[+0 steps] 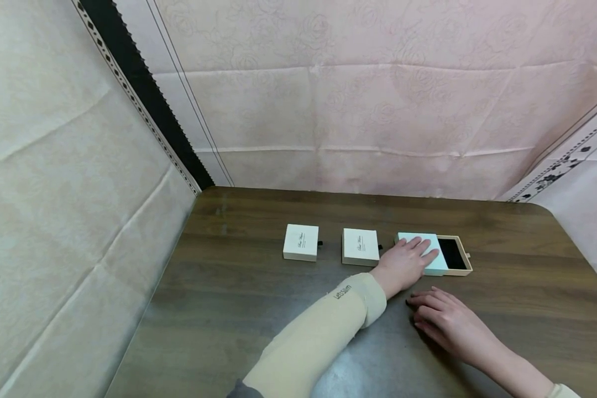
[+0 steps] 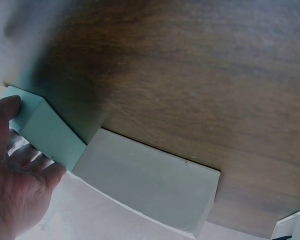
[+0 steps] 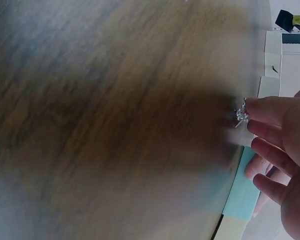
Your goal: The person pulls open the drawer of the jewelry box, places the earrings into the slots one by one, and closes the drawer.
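Observation:
My left hand (image 1: 403, 262) lies over a light blue drawer box (image 1: 435, 268), gripping it with the thumb on its near side and the fingers across the top. The box's inner tray (image 1: 466, 261) is slid part way out to the right and shows a black lining. In front of the box, my right hand (image 1: 448, 320) hovers low above the table. Between its thumb and forefinger it pinches a small sparkling piece of jewellery (image 3: 241, 115) with clear stones; its exact kind is too small to tell.
Two white boxes with dark printed lettering, one in the middle (image 1: 360, 246) and one farther left (image 1: 300, 242), stand in a row with the blue one on the brown wooden table (image 1: 239, 309). Each has a dark pull tab on its right. Pale patterned cloth (image 1: 378, 110) hangs behind the table.

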### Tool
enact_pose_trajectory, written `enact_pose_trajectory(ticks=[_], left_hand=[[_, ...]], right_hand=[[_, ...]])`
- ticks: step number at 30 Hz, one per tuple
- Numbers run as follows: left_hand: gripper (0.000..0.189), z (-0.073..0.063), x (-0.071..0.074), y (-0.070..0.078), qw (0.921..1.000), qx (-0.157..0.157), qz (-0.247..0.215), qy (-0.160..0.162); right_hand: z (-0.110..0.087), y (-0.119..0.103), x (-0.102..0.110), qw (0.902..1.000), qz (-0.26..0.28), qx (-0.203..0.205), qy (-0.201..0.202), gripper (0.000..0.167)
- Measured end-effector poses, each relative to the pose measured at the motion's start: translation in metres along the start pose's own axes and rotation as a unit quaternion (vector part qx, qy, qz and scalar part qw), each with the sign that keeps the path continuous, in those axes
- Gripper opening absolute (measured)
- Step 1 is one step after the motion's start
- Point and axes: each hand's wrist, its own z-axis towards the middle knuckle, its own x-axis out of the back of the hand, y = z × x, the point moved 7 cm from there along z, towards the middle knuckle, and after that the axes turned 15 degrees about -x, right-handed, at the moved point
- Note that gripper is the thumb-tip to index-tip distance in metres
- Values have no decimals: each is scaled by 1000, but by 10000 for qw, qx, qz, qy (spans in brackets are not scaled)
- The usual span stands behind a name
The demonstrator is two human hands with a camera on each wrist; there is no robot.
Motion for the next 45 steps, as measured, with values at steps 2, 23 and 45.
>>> enact_pose_trajectory(ticks=[2, 23, 45], left_hand=[[61, -1, 0, 0, 10000, -6, 20, 39], [62, -6, 2, 3, 9994, -20, 307, 160], [61, -4, 0, 5, 9982, -29, 495, 328]], right_hand=[[0, 1, 3, 10000, 68, -53, 4, 48], [11, 64, 55, 9942, 209, -985, 374, 17], [43, 144, 55, 9760, -94, -2172, -134, 16]])
